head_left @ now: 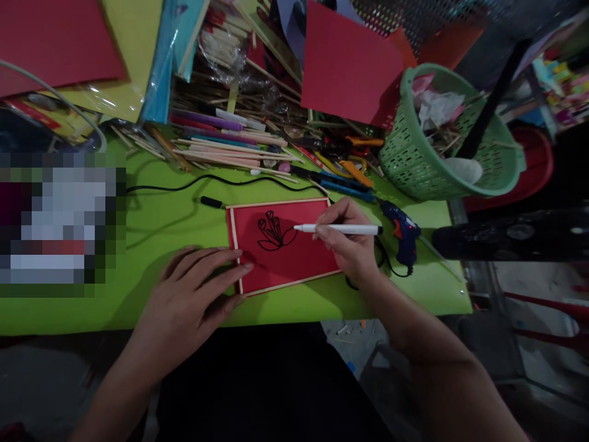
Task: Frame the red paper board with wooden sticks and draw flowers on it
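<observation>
A red card (pixel 294 270) edged with thin wooden sticks lies on the green table, tilted a little. On it is a black line drawing of flowers (pixel 271 232) with leaves. My right hand (pixel 347 239) grips a white marker (pixel 340 229), its tip at the right-hand leaf of the drawing. My left hand (pixel 197 285) lies with fingers stretched out, the fingertips resting on the card's left edge. The marker's cap (pixel 211 201), or a similar short black piece, sits by the card's upper left corner.
Right of the card lies a blue glue gun (pixel 401 236) with its cord. A green basket (pixel 396 156) holding scraps stands at the back right. Along the back are several pens (pixel 216 126), wooden sticks (pixel 221 153), a blue cutter (pixel 338 182) and red paper (pixel 350 67). The left side is pixelated.
</observation>
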The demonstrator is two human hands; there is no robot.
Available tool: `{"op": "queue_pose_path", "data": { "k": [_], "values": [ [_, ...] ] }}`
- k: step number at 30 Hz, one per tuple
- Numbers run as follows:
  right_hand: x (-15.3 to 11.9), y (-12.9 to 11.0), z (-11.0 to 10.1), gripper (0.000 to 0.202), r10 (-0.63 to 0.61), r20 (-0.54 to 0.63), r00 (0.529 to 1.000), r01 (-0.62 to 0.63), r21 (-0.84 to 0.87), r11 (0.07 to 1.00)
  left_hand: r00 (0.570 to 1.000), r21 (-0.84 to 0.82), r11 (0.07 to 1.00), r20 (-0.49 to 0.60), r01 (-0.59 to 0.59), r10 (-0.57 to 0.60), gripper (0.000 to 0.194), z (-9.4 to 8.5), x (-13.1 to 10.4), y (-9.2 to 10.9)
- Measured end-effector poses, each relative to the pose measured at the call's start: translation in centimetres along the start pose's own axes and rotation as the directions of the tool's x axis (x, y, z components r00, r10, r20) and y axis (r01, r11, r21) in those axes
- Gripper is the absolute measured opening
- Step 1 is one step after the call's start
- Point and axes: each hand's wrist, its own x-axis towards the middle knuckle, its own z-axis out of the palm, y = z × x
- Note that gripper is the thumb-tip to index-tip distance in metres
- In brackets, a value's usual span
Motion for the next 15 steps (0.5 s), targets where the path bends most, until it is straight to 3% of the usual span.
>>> {"op": "queue_pose_path", "data": {
  "k": [3, 7, 11, 15],
  "values": [
    [0.7, -0.3, -0.4, 0.02, -0.019, -0.092, 0.996, 0.026, 0.075, 0.997, 1.0, 0.023, 0.999, 0.017, 0.023, -0.023, 0.037, -1.3, 1.2, 0.0],
    [1.6, -0.6, -1.0, 0.023, 0.009, -0.137, 0.99, 0.012, 0.152, 0.988, 0.997, 0.213, 0.974, -0.009, 0.078, -0.078, 0.039, -2.6, 4.9, -0.4],
    [1.9, -0.7, -1.3, 0.025, 0.013, -0.125, 0.992, 0.009, 0.175, 0.985, 0.988, 0.367, 0.927, 0.095, 0.083, -0.125, 0.033, -2.7, 9.4, -1.3],
    [1.8, -0.9, -1.4, 0.025, 0.034, -0.121, 0.992, -0.007, 0.213, 0.977, 0.976, 0.458, 0.888, 0.179, 0.032, -0.127, 0.024, -2.2, 12.1, -2.0]
  ]
}}
